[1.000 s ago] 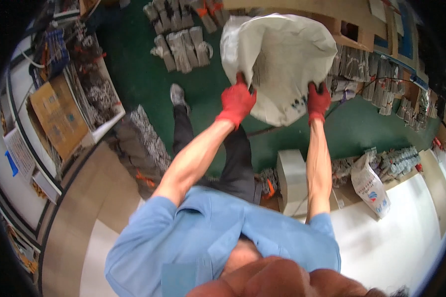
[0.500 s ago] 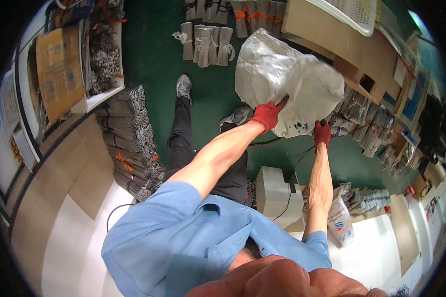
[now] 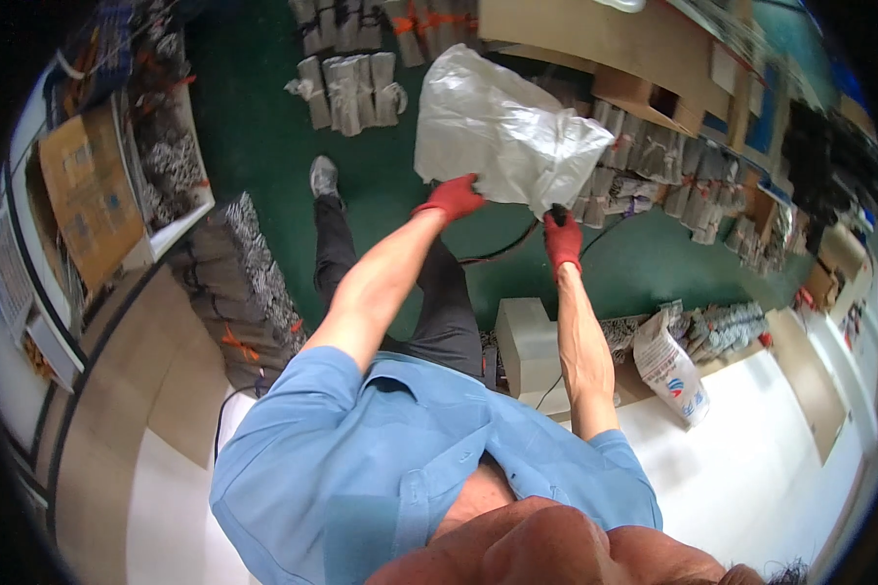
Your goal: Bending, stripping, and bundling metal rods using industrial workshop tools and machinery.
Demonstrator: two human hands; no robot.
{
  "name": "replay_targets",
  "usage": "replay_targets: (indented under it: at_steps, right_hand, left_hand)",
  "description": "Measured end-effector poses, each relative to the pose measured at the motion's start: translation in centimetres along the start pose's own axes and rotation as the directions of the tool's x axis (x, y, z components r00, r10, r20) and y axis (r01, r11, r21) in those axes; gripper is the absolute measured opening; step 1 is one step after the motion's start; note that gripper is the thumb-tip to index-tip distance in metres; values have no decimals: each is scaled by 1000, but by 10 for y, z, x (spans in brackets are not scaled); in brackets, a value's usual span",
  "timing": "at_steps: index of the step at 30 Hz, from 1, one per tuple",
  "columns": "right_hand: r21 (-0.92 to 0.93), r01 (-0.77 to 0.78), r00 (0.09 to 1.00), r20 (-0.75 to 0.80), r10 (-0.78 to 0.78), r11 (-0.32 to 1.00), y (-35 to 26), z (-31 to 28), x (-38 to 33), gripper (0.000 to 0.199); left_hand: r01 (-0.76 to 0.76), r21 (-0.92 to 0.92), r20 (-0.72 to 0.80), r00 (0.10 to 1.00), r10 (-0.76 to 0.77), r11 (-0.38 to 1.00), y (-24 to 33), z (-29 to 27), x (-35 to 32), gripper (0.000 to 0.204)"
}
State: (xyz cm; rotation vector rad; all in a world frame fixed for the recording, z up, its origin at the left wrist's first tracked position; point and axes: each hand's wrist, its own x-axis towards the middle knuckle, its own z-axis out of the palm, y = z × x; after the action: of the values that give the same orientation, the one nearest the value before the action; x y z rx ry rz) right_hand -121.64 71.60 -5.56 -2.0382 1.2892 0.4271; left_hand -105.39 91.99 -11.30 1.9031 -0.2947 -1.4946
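A large white translucent plastic bag (image 3: 502, 127) hangs spread out in front of me above the green floor. My left hand (image 3: 453, 198), in a red glove, is closed on its near left edge. My right hand (image 3: 561, 241), also gloved in red with dark fingertips, pinches the bag's near right corner. Creases run through the plastic between the two hands. My left fingertips are partly hidden against the bag.
Tied grey bundles (image 3: 346, 93) lie on the floor ahead, with more bundles (image 3: 702, 190) along the right. A tall bundle stack (image 3: 234, 283) stands at left. Beyond the bag is a cardboard surface (image 3: 595, 39). A pale box (image 3: 527, 341) and a dark cable (image 3: 502, 252) are nearby.
The bag has swung from a bulging shape to a flatter, stretched one. My left hand has moved from the bag's middle to its near edge; the right hand still holds its corner.
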Motion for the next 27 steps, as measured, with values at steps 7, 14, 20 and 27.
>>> replay_targets:
  at_steps: [7, 14, 20, 27]
  right_hand:
    - [-68, -39, 988, 149, 49, 997, 6, 4, -34, 44]
    - [-59, -15, 976, 214, 27, 998, 2, -2, -58, 41]
    - [-10, -3, 989, 145, 4, 1000, -24, 12, -81, 37]
    - [-15, 84, 984, 158, -80, 996, -188, 97, -105, 31]
  left_hand:
    - [232, -36, -438, 871, -224, 972, -174, -98, -89, 61]
    - [141, -273, -625, 726, -287, 952, -251, -167, -216, 43]
    - [196, -157, -560, 789, -251, 968, -213, -243, -255, 46]
    - [134, -156, -683, 702, -204, 979, -282, -405, -270, 48]
